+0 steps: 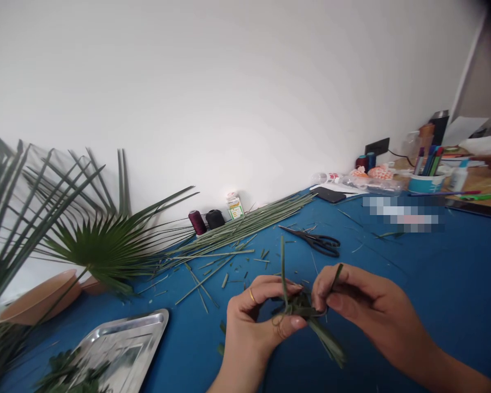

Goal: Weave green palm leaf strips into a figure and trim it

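Observation:
My left hand (262, 314), with a ring on one finger, pinches a bundle of woven green palm leaf strips (300, 310). One strip sticks straight up from it, and a loose bunch of ends points down to the right. The thumb and fingers of my right hand (360, 305) are closed on a single leaf strip (336, 277) at the bundle's right side. Its tip shows above the fingers. My fingers cover part of the weave. Black-handled scissors (317, 240) lie on the blue table just beyond my hands.
Cut leaf strips (249, 229) run along the wall, with scraps before them. At left are a fan palm leaf (94, 245), a pinkish bowl (45, 300) and a metal tray (157, 333). Thread spools (197, 222) stand behind. A pen cup (426, 183) is at right.

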`<action>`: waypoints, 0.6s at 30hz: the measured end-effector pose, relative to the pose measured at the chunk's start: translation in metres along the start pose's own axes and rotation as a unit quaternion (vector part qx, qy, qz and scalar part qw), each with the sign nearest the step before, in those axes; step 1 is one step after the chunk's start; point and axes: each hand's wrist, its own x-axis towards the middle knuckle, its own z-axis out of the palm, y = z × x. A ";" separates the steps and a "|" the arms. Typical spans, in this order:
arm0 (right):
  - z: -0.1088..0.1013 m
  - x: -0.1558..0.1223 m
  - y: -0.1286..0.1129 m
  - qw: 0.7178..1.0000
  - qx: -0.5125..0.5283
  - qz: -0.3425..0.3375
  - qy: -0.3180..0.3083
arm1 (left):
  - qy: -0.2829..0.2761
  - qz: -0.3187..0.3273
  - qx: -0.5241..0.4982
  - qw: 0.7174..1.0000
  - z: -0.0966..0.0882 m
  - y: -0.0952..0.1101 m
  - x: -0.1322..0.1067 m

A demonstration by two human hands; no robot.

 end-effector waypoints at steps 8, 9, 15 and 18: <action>-0.005 0.006 -0.005 0.997 0.013 0.059 0.047 | 0.096 -0.024 -0.022 0.995 0.009 0.000 -0.005; -0.005 0.007 -0.006 0.996 0.021 0.061 0.056 | 0.108 -0.041 -0.024 0.993 0.010 0.000 -0.005; -0.004 0.014 -0.009 0.990 0.069 0.092 0.082 | 0.083 -0.085 0.012 0.993 0.011 -0.003 -0.005; -0.004 0.017 -0.007 0.986 0.069 0.129 0.077 | 0.045 -0.082 0.031 0.995 0.010 -0.003 -0.005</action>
